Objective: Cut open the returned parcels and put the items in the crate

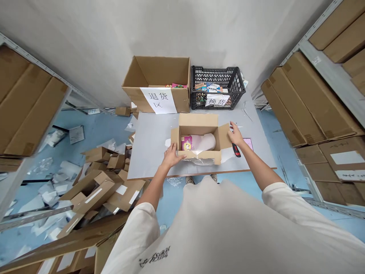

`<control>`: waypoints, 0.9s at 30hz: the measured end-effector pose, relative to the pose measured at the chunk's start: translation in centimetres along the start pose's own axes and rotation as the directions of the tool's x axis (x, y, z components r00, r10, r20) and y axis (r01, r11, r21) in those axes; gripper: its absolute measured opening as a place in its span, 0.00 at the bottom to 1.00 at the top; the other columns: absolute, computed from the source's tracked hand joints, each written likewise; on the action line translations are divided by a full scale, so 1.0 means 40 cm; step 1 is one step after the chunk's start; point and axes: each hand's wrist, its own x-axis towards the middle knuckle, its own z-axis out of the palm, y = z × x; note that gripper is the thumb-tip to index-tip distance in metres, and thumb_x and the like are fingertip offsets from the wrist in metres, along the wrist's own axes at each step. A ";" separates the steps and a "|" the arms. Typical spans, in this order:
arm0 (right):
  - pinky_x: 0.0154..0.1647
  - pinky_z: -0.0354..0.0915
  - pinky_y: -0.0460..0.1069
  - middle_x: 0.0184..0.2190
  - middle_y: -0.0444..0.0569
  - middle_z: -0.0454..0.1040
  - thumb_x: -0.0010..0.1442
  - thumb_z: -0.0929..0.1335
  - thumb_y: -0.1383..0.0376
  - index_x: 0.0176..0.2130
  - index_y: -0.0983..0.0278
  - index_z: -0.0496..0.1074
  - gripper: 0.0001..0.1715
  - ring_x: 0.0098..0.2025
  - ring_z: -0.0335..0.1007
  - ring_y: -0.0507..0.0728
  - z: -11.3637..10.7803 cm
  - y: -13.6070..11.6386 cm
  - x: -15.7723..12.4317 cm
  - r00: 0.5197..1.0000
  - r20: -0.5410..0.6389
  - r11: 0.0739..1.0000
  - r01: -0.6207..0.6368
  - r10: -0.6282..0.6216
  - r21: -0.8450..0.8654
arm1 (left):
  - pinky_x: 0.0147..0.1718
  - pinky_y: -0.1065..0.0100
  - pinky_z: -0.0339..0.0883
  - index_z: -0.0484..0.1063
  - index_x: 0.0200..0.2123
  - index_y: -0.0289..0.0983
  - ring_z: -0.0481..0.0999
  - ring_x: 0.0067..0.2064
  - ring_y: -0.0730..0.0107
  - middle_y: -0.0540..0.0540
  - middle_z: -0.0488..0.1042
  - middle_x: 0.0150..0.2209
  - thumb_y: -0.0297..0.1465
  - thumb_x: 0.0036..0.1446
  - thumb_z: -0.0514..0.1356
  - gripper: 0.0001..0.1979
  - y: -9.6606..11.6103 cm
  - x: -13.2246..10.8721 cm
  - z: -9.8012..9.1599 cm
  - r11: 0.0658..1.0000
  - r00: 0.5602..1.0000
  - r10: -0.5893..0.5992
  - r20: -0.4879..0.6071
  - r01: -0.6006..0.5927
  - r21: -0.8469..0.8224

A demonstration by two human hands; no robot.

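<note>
On the grey table in front of me sits a small cardboard box [198, 121] with its flaps folded out. Inside lies a pale pink pack [203, 142] with a magenta printed label [186, 143]. My left hand [171, 156] grips the front left corner of the box, with the thumb along its front edge. Over at the right side, my right hand [235, 135] pinches the box's right flap [224, 136] between thumb and fingers. A red and black box cutter [236, 150] lies on the table below my right wrist. What lies under the pack is hidden.
Behind the box stand a large open carton [156, 97] and a black plastic crate [196, 99], both holding small packages. A phone [248, 143] lies at the right. Discarded cartons [98, 194] cover the left floor. Shelves with boxes [316, 102] flank both sides.
</note>
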 end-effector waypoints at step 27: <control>0.49 0.67 0.53 0.50 0.55 0.86 0.69 0.74 0.53 0.61 0.57 0.82 0.24 0.51 0.81 0.66 0.192 -0.408 -0.205 0.753 0.638 0.782 0.492 -0.162 -0.382 | 0.78 0.34 0.43 0.73 0.69 0.43 0.66 0.75 0.37 0.32 0.68 0.74 0.43 0.65 0.67 0.31 0.132 -0.025 -0.077 0.955 0.979 0.198 -0.041 -0.183 0.235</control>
